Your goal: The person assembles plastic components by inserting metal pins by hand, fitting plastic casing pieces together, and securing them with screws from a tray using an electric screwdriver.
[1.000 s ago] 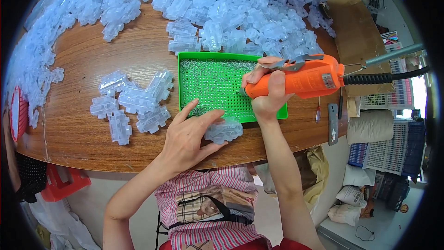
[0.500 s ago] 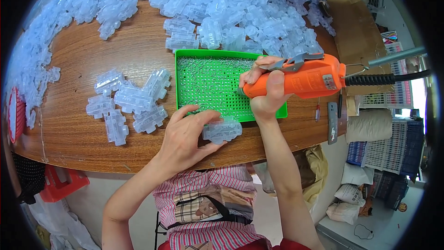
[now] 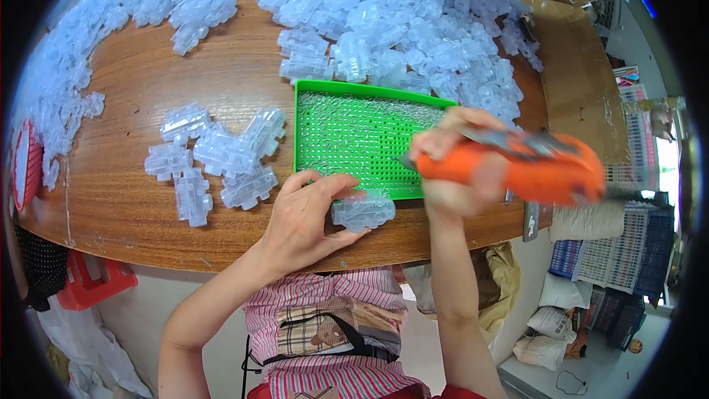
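My left hand [image 3: 301,214] grips a clear plastic housing [image 3: 363,212] between thumb and fingers, at the near side of the green perforated tray [image 3: 297,125]. Small metal screws [image 3: 332,111] lie scattered over the tray's bottom. Wrapped around an orange electric screwdriver [image 3: 532,166], my right hand [image 3: 458,166] is over the tray's right end. The tool lies nearly level, its tip pointing left above the tray, and it is smeared by motion. Left of my left hand is a small group of clear housings [image 3: 221,151] on the table.
A large heap of clear plastic housings [image 3: 413,22] covers the far part of the wooden table [image 3: 140,89]. A cardboard piece [image 3: 580,74] stands at the right. A red basket [image 3: 28,162] sits at the left edge, and a phone [image 3: 530,222] lies at the right edge.
The orange screwdriver and my right hand have shifted right and blurred. The tool's tip has moved right over the tray. My left hand keeps its hold on the housing.
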### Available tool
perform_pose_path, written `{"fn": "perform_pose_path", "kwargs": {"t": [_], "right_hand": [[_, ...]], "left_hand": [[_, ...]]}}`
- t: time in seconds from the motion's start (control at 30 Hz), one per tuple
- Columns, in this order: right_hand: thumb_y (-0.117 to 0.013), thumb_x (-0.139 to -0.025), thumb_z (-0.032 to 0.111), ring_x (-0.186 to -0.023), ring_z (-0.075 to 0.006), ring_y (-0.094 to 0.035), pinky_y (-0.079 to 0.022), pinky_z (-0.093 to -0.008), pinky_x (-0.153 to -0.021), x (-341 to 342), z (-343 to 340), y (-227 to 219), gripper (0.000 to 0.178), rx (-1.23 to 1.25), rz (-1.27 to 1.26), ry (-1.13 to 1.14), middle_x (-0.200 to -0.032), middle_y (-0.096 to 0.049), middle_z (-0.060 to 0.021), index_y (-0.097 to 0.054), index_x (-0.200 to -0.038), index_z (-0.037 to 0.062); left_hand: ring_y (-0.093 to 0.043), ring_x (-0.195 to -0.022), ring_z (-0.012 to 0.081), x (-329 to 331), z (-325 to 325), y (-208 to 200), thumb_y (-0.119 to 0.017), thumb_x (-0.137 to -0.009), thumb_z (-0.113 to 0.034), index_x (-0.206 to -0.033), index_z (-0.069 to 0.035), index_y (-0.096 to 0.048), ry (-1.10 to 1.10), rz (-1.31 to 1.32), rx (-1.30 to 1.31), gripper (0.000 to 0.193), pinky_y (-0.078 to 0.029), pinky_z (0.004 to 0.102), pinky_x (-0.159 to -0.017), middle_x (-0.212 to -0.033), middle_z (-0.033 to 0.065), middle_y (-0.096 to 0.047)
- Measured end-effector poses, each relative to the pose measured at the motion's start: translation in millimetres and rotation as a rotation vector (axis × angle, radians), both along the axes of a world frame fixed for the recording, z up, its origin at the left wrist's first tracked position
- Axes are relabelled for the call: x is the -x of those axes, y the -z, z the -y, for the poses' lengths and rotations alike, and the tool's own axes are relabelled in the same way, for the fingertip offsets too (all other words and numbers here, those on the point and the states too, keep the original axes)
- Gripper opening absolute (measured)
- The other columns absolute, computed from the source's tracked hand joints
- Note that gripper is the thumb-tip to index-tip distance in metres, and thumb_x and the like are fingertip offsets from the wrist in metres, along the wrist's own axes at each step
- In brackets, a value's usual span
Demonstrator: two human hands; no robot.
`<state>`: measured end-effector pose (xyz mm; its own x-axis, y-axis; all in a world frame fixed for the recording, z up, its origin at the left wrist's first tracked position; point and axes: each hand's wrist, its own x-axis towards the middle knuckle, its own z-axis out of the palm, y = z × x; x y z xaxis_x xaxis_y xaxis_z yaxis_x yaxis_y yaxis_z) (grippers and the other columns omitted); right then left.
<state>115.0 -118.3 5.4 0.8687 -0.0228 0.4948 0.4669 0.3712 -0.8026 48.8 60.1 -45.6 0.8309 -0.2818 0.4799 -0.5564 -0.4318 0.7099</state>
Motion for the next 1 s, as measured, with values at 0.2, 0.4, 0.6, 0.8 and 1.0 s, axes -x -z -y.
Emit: {"fn": "perform_pose_path", "kwargs": {"t": [0.2, 0.4, 0.6, 0.8, 1.0], "right_hand": [[-0.066, -0.083, 0.041, -0.070, -0.0193, -0.053, -0.050, -0.0353, -0.063, 57, -9, -53, 0.042, 0.114, 0.027, -0.157, -0.076, -0.060, -0.0095, -0.059, -0.101, 0.0035], [-0.058, -0.082, 0.055, -0.070, -0.0181, -0.052, -0.050, -0.0333, -0.058, 54, -12, -34, 0.057, 0.212, 0.092, -0.166, -0.074, -0.057, -0.0075, -0.054, -0.104, 0.0033], [-0.053, -0.084, 0.061, -0.068, -0.0187, -0.050, -0.049, -0.0321, -0.052, 54, -19, -26, 0.056, 0.371, 0.131, -0.124, -0.069, -0.054, -0.0083, -0.044, -0.093, 0.0064], [-0.055, -0.083, 0.061, -0.064, -0.0185, -0.050, -0.050, -0.0323, -0.053, 54, -26, -16, 0.056, 0.413, 0.205, -0.080, -0.067, -0.054, -0.0077, -0.045, -0.091, 0.0057], [-0.056, -0.083, 0.060, -0.061, -0.0177, -0.052, -0.049, -0.0305, -0.047, 46, -20, -16, 0.066, 0.401, 0.222, -0.094, -0.064, -0.054, -0.0074, -0.051, -0.109, -0.0008]], "left_hand": [[-0.062, -0.089, 0.0204, 1, 2, 7, -0.084, -0.061, -0.022, -0.113, -0.007, -0.046, 0.012, -0.026, 0.018, 0.067, -0.037, 0.0363, -0.088, -0.098, 0.0032, -0.069], [-0.064, -0.088, 0.0207, 2, -1, 4, -0.080, -0.063, -0.017, -0.115, -0.005, -0.047, 0.033, -0.004, 0.044, 0.063, -0.042, 0.0380, -0.086, -0.099, 0.0058, -0.065], [-0.063, -0.088, 0.0215, 0, 0, 3, -0.079, -0.062, -0.015, -0.114, -0.005, -0.049, 0.042, 0.002, 0.073, 0.061, -0.043, 0.0374, -0.084, -0.097, 0.0055, -0.065], [-0.062, -0.082, 0.0215, -2, -5, 2, -0.077, -0.065, -0.017, -0.111, -0.007, -0.051, 0.051, 0.022, 0.052, 0.054, -0.043, 0.0363, -0.081, -0.095, 0.0051, -0.064], [-0.061, -0.086, 0.0217, 1, 0, 5, -0.075, -0.065, -0.018, -0.120, -0.007, -0.052, 0.071, 0.088, 0.062, 0.060, -0.044, 0.0374, -0.082, -0.100, 0.0085, -0.063]]}}
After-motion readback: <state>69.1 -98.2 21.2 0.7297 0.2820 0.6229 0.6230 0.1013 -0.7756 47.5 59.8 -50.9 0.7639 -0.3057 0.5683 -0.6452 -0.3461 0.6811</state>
